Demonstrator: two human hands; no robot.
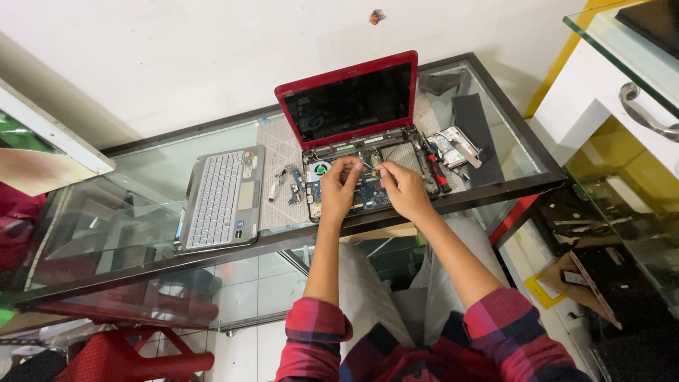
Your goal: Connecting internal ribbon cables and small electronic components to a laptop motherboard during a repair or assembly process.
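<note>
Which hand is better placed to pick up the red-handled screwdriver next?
Right, probably. The right hand rests on the opened laptop base directly beside the red-handled screwdriver, which lies at that side. The left hand is farther away and would need to cross over the right.

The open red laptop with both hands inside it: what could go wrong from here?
1. Both hands, left and right, press on the bare circuit board; a slip might damage small parts.
2. The red laptop sits near the front edge of the glass table; a push could slide it off.
3. Small loose parts beside it could get lost.
</note>
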